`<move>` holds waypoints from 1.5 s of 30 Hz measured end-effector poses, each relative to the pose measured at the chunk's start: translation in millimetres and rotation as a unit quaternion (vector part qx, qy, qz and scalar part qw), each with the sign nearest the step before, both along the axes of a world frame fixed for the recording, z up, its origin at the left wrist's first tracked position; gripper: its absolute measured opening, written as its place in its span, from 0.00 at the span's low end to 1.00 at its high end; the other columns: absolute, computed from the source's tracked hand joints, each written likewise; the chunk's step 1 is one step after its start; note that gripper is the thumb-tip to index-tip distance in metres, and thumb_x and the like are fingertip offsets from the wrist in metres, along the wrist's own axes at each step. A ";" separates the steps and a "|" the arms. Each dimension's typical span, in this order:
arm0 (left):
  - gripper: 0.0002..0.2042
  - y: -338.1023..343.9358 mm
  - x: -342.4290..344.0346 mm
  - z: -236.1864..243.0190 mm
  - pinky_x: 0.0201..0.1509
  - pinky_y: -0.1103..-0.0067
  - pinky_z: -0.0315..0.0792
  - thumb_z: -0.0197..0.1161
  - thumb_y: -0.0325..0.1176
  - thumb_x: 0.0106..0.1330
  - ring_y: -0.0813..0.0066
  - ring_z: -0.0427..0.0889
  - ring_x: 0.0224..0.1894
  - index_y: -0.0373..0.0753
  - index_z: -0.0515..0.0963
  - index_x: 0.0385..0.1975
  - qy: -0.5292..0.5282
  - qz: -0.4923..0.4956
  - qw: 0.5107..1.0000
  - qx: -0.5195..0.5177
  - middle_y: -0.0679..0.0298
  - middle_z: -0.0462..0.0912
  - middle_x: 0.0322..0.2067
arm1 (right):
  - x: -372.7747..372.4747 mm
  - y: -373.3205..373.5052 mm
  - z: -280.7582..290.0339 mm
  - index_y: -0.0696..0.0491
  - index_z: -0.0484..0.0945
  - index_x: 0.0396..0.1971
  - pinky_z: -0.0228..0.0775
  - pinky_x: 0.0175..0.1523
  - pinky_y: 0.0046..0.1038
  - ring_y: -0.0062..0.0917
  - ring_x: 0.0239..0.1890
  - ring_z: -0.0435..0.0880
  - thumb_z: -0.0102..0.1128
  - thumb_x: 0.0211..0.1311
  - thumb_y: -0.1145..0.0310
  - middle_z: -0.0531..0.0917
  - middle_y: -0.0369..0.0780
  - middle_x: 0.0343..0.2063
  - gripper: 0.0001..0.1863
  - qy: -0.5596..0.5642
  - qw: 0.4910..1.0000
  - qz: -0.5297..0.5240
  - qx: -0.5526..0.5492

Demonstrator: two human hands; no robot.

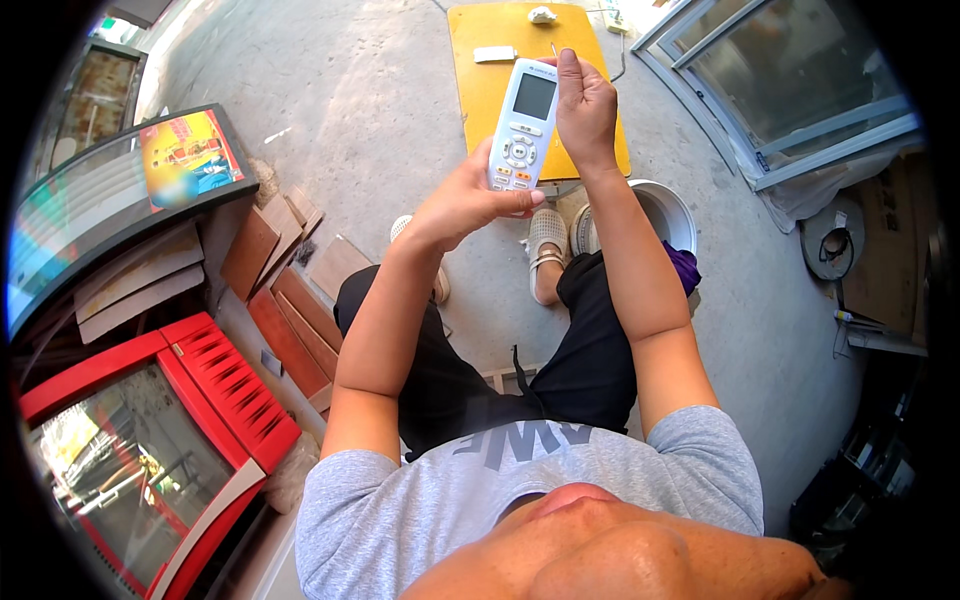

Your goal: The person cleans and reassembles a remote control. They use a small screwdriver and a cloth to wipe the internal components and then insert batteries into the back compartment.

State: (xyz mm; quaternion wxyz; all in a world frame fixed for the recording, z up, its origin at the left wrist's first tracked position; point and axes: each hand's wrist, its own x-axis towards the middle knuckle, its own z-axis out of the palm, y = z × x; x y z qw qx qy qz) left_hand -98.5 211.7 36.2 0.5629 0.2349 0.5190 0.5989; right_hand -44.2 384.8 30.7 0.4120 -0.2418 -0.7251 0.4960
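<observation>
A white remote control (520, 125) with a grey screen and several buttons is held up in front of me, its screen end pointing away. My left hand (470, 200) is closed round its lower end, thumb across the bottom edge. At the upper right edge is my right hand (588, 105), closed, with its thumb along the side and fingertips partly hidden behind the remote. A thin pale stick-like piece (554, 48) shows beside that thumb; I cannot tell whether it is held. Beyond, a small white flat piece (495, 54) and a crumpled white wad (542, 15) lie on the yellow table (480, 110).
A white bucket (680, 215) with a purple cloth (683, 268) stands right of my feet. Glass-paned window frames (790, 80) lean at the right. On the left are boards (290, 320), a red cabinet (225, 390) and a glass-topped case (90, 210).
</observation>
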 end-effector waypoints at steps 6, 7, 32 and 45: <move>0.34 2.2 -1.2 0.3 0.40 0.77 0.80 0.74 0.32 0.56 0.77 0.81 0.36 0.36 0.62 0.60 0.030 0.044 0.998 0.033 0.64 0.78 0.39 | 3.7 -1.2 -0.7 0.58 0.80 0.39 0.78 0.38 0.25 0.22 0.29 0.84 0.42 0.76 0.54 0.86 0.39 0.28 0.23 0.047 0.974 0.061 -0.213; 0.32 1.8 -2.4 0.1 0.40 0.77 0.80 0.72 0.34 0.58 0.79 0.81 0.34 0.36 0.63 0.59 -0.020 0.043 0.998 0.036 0.65 0.78 0.37 | 3.9 -2.6 0.9 0.57 0.79 0.41 0.79 0.40 0.26 0.23 0.31 0.85 0.42 0.76 0.54 0.86 0.40 0.30 0.22 0.071 0.958 0.084 -0.263; 0.28 -4.8 -22.5 5.4 0.60 0.65 0.75 0.37 0.49 0.78 0.55 0.77 0.58 0.30 0.61 0.64 -0.152 0.088 0.983 0.059 0.48 0.74 0.57 | 6.7 -8.9 2.4 0.56 0.78 0.45 0.79 0.47 0.22 0.19 0.38 0.85 0.63 0.65 0.58 0.84 0.36 0.36 0.17 0.115 0.918 0.130 -0.355; 0.23 -1.7 -17.3 -2.3 0.51 0.74 0.80 0.56 0.41 0.72 0.72 0.82 0.49 0.33 0.68 0.61 -0.004 0.155 0.987 0.044 0.58 0.80 0.48 | 6.4 -13.9 3.4 0.58 0.78 0.43 0.80 0.46 0.24 0.20 0.36 0.85 0.65 0.64 0.59 0.85 0.37 0.35 0.18 0.109 0.946 0.109 -0.287</move>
